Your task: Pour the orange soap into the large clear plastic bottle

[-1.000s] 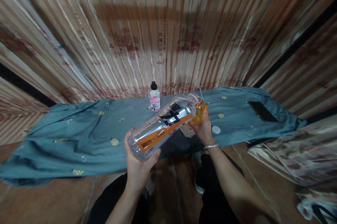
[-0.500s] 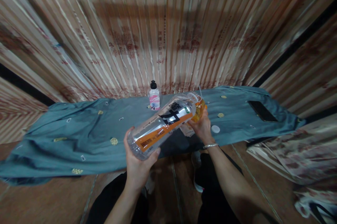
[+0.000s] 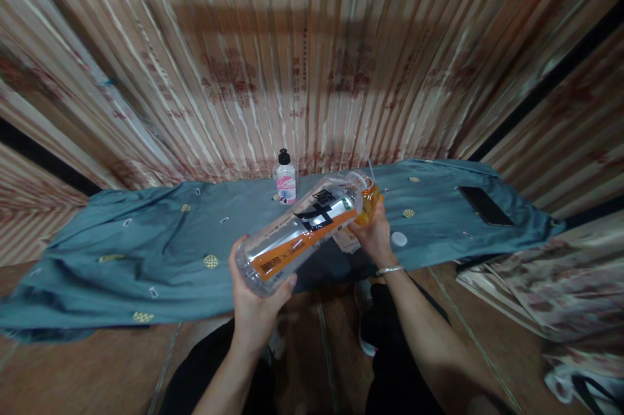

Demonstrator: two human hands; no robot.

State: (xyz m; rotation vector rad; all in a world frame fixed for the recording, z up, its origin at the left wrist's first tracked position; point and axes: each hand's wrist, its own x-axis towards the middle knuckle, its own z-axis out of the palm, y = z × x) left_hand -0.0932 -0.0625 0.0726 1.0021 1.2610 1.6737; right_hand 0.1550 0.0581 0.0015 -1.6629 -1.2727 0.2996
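My left hand [image 3: 258, 307] is wrapped round the base of a large clear plastic bottle [image 3: 302, 229] with an orange and silver label. The bottle is tilted, its mouth toward the upper right. At its mouth, my right hand [image 3: 373, 233] grips a small clear container of orange-yellow liquid [image 3: 369, 203], partly hidden by the bottle neck and the fingers. A thin straw-like stick [image 3: 371, 168] shows just behind it. On the cloth close to my right wrist lies a round white cap [image 3: 399, 239]. A pale, crumpled-looking item [image 3: 347, 240] sits partly covered below the bottle.
A small clear bottle with a black top and pink label [image 3: 285, 181] stands at the back of the bench. A teal patterned cloth [image 3: 170, 246] covers the bench. A black phone [image 3: 485, 205] lies at the right; a pleated curtain [image 3: 312, 77] hangs behind.
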